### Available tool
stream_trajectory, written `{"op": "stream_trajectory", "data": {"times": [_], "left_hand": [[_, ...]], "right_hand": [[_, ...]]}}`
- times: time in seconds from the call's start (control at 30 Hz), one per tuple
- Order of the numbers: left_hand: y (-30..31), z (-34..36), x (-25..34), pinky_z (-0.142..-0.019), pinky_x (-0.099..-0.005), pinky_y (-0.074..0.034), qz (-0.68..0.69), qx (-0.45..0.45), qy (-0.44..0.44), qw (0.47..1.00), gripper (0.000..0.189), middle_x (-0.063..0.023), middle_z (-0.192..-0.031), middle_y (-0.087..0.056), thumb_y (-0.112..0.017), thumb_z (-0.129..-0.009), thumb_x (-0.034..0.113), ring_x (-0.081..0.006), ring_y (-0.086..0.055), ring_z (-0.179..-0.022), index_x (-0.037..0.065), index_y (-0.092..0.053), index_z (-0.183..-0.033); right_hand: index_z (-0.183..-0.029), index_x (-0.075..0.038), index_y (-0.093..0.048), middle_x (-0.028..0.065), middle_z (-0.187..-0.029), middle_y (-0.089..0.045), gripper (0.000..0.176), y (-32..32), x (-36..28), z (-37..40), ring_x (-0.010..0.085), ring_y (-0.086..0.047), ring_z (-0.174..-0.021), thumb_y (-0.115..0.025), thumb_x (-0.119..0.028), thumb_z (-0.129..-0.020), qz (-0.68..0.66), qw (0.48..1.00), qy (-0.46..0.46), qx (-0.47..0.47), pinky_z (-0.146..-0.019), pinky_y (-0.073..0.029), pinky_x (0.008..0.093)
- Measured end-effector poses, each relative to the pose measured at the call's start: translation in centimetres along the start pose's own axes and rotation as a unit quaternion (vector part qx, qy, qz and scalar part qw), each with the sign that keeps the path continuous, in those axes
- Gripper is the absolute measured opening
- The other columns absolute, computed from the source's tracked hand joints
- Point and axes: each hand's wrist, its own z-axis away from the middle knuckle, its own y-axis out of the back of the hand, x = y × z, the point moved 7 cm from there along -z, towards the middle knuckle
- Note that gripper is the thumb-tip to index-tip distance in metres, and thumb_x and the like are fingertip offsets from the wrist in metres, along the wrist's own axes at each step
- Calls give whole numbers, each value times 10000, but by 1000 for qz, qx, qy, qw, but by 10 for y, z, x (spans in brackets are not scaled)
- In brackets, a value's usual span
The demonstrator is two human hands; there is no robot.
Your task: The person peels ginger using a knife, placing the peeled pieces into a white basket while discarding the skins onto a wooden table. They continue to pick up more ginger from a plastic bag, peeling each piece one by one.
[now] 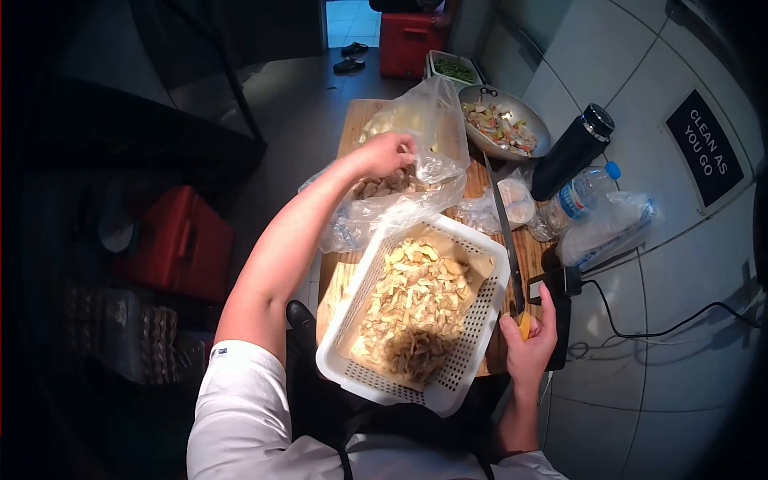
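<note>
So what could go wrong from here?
The long knife in the right hand lies close beside the basket, so it might nick the left hand if that swings back carelessly. The basket's near end seems to overhang the wooden surface, so it could tip if pressed there.

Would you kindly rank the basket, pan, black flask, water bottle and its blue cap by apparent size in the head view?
1. White perforated basket
2. Metal pan
3. Black flask and water bottle: too alike to rank
4. Blue cap

White sleeves — dark strap — bare fingers
</note>
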Motion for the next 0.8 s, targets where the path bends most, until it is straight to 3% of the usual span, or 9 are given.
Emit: {"op": "stream_trajectory", "data": {"times": [0.07, 0.17, 0.23, 0.3, 0.37, 0.47, 0.57, 0.7, 0.8], "left_hand": [[9, 0, 3, -866, -419, -526, -135, 20, 57, 989, 359, -205, -1038, -705, -701, -874, 220, -336, -671, -1016, 75, -682, -1202], [-1, 0, -16, -874, -436, -526, -298, -97, 83, 946, 363, -225, -1086, -698, -734, -841, 215, -357, -671, -1032, 78, -692, -1174], [-3, 9, -28, -831, -409, -523, -348, -82, 24, 934, 358, -200, -1043, -710, -745, -830, 241, -345, -678, -964, 51, -676, -1125], [-9, 22, -34, -815, -394, -524, -352, -67, 35, 933, 360, -188, -1032, -714, -738, -835, 245, -337, -684, -940, 37, -664, -1120], [-3, 65, -7, -826, -389, -529, -311, -53, 117, 942, 362, -187, -1052, -711, -711, -856, 226, -334, -687, -959, 34, -654, -1157], [13, 109, 28, -846, -393, -533, -158, -3, 73, 985, 341, -193, -1094, -701, -656, -916, 206, -339, -686, -981, 25, -639, -1205], [14, 152, 60, -852, -409, -534, -70, 19, -57, 996, 311, -206, -1075, -699, -604, -967, 193, -349, -686, -988, 21, -636, -1224], [-7, 192, 84, -895, -428, -521, -76, 1, -166, 983, 291, -176, -1129, -689, -586, -985, 210, -382, -656, -1040, 12, -648, -1189], [-17, 207, 96, -884, -480, -516, -129, 23, -221, 966, 263, -204, -1030, -684, -599, -962, 177, -411, -643, -1007, -8, -636, -1147]], "right_hand": [[-1507, 29, -315, 151, -1101, -684, 767, 5, 5, 0, 141, -666, -898, -701, 94, -848, -7, 1000, 9, 9, -809, -542, 257], [-1508, 24, -321, 141, -1113, -678, 771, 8, 6, 0, 122, -649, -903, -709, 88, -845, -6, 1000, -12, 10, -795, -526, 240], [-1509, 19, -326, 138, -1130, -671, 772, 10, 9, 0, 109, -634, -900, -713, 85, -844, 6, 1000, -24, 1, -778, -513, 228], [-1516, 1, -329, 110, -1076, -672, 768, 12, 11, -1, 82, -608, -846, -713, 63, -854, 18, 1000, -20, 0, -734, -486, 207], [-1529, -30, -329, 58, -952, -681, 758, 13, 15, -2, 42, -571, -743, -710, 22, -876, 27, 1000, -1, 8, -660, -446, 175], [-1511, 9, -331, 148, -1173, -660, 765, 13, 14, -3, 102, -623, -915, -709, 82, -850, 17, 1000, -21, 4, -780, -503, 224], [-1515, 11, -314, 187, -1242, -643, 759, 11, 16, -5, 134, -643, -977, -691, 88, -860, 5, 1000, -24, -1, -827, -520, 246], [-1520, 21, -281, 243, -1319, -605, 764, 3, 15, -5, 183, -649, -1064, -675, 95, -870, -6, 1000, -22, -12, -887, -529, 278], [-1519, 26, -280, 245, -1321, -604, 766, 0, 12, -4, 186, -646, -1070, -683, 86, -870, 6, 999, -27, -15, -891, -528, 280]]}}
